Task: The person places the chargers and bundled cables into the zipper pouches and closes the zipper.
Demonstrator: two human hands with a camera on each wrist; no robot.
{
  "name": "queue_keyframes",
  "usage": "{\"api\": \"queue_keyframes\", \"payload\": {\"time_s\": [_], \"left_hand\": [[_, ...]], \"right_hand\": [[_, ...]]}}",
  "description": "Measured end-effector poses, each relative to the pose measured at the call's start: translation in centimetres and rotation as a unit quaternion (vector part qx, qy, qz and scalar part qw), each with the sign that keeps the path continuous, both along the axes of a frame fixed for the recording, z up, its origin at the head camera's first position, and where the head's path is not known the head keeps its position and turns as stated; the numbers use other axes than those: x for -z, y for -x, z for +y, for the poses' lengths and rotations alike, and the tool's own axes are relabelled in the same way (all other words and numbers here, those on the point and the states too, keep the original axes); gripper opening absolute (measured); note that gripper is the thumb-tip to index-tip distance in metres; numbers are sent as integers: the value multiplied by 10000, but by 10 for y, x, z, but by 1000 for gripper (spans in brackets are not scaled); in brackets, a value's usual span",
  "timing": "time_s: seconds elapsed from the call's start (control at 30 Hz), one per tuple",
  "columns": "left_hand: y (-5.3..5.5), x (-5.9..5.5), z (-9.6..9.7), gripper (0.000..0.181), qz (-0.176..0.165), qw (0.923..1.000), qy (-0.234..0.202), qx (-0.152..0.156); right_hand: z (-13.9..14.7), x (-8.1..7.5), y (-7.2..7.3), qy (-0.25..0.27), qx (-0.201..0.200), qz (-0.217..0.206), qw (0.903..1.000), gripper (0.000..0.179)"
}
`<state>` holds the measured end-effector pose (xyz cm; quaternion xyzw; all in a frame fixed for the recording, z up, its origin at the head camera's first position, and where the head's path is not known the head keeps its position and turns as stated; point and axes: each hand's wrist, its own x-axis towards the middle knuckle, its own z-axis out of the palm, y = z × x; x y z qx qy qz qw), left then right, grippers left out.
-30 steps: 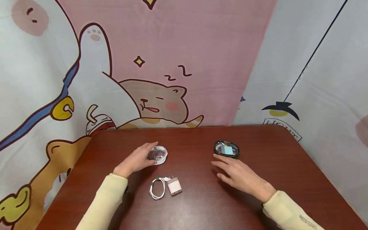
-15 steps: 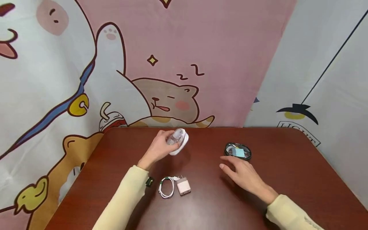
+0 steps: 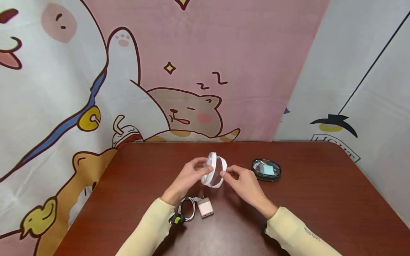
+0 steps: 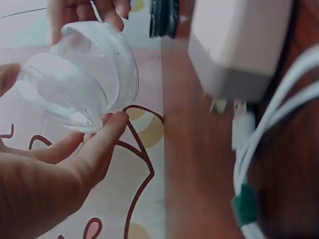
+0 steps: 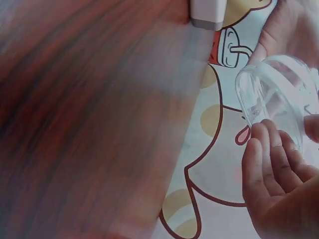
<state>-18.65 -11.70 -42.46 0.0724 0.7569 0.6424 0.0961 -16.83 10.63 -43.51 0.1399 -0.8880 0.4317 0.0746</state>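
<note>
A clear oval zip case [image 3: 214,177] with white edging is held up over the table, its two halves spread apart like a clamshell. My left hand [image 3: 187,177] grips the left half, thumb on the white rim. With thumb and fingertips, my right hand [image 3: 247,185] pinches the rim of the other half. Both halves look see-through and empty in the left wrist view, where the case [image 4: 119,59] gapes toward the camera. Below the left hand lie a coiled white cable [image 3: 193,209] with a green tie and a pale pink charger plug [image 3: 205,207].
A black-edged clear case [image 3: 269,176] with a light blue block and white cable inside rests behind the right hand. The reddish-brown table [image 3: 323,199] ends at the back against a hanging cartoon-print cloth [image 3: 250,71].
My left hand lifted the clear case and carried it right. My right hand moved left and took hold of its rim. The case went from closed to opened.
</note>
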Motion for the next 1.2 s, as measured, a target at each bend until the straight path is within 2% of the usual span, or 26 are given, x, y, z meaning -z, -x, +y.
{"api": "queue_keyframes", "payload": {"time_s": [0.07, 0.2, 0.3, 0.4, 0.67, 0.77, 0.83, 0.93, 1.07, 1.2], "left_hand": [[-1, 1, -2, 58, -250, 9982, -521, 145], [-2, 5, -10, 52, -568, 9881, -1391, 340], [-3, 5, -14, 49, -737, 9792, -1847, 413], [-4, 3, -17, 53, -924, 9726, -2084, 458], [-8, 1, -21, 65, -1120, 9644, -2265, 786], [-9, 3, -23, 62, -1070, 9603, -2402, 928], [-10, 5, -23, 58, -940, 9604, -2420, 1014], [-11, 6, -23, 62, -637, 9673, -2174, 1145], [-12, 7, -21, 73, -234, 9788, -1546, 1325], [-11, 8, -23, 78, -34, 9826, -1127, 1475]], "right_hand": [[1, -1, 1, 180, 20, -58, 9998, 24], [7, -2, 2, 440, -31, -251, 9987, 22], [13, -2, 3, 575, -87, -436, 9974, 24], [18, -1, 3, 686, -122, -600, 9958, 28], [25, 0, 2, 773, -183, -651, 9947, 31], [26, 0, 1, 763, -245, -594, 9950, 30], [27, -1, 1, 687, -272, -523, 9959, 29], [28, -1, 1, 566, -278, -456, 9970, 29], [29, -2, 0, 417, -247, -458, 9978, 29], [29, -1, 1, 243, -221, -302, 9990, 29]]}}
